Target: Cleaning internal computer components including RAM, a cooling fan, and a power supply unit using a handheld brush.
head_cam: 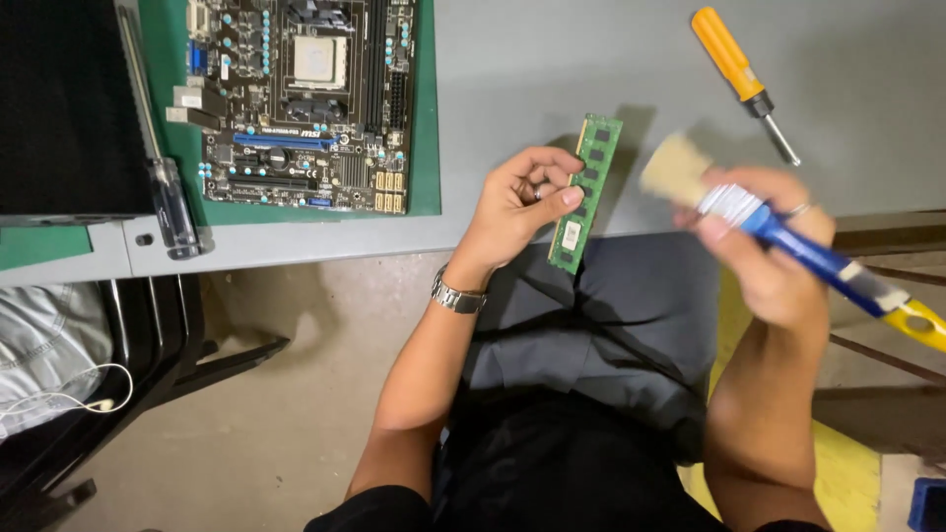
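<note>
A green memory stick is held for brushing above the lap.

The left hand (517, 202) has its grip closed on the narrow green memory module (585, 192), upright just off the grey counter's (552, 69) near edge, chips facing the brush. The right hand (774, 251) wraps tightly around the blue-handled paintbrush with pale bristles (749, 212), beside the module. An orange-handled screwdriver (741, 79) and a dark motherboard (305, 99) lie toward the far edge.
</note>
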